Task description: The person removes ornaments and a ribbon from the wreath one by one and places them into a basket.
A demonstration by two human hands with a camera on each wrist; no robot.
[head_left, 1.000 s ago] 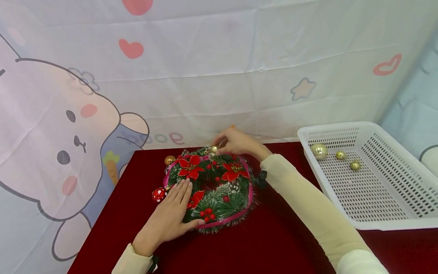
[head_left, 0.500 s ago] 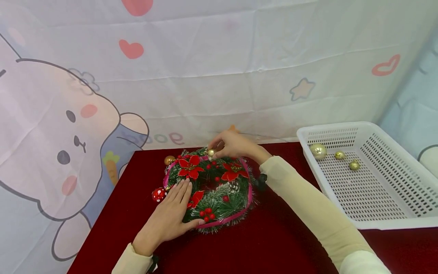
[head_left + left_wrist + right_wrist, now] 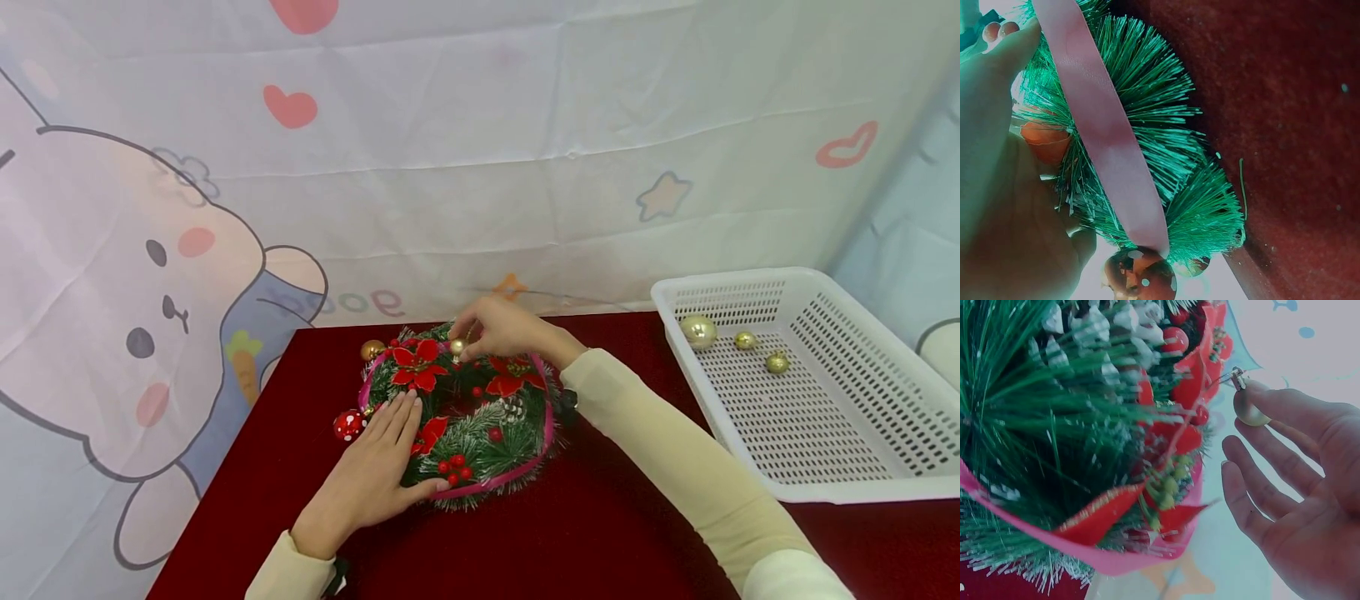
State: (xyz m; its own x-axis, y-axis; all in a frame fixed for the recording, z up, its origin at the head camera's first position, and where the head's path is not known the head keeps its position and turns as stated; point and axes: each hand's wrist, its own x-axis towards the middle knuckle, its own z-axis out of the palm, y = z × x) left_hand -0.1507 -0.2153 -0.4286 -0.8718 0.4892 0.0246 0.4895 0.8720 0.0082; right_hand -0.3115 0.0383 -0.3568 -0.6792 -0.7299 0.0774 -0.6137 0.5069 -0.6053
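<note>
Wreath (image 3: 483,442) under a flat left hand (image 3: 371,471), thumb spread, near left! Right hand (image 3: 501,327) pinches 1 gold ball (image 3: 457,346), far side.

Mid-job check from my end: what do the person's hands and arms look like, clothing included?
Both the left hand and right hand are ungloved, five-fingered human hands. The left sleeve and right sleeve are plain cream; the right turns whitish farther up. A small dark item shows at each wrist, too unclear to identify.

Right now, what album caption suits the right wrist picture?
A right hand pinches a small gold bauble near a red-flowered wreath.
</note>
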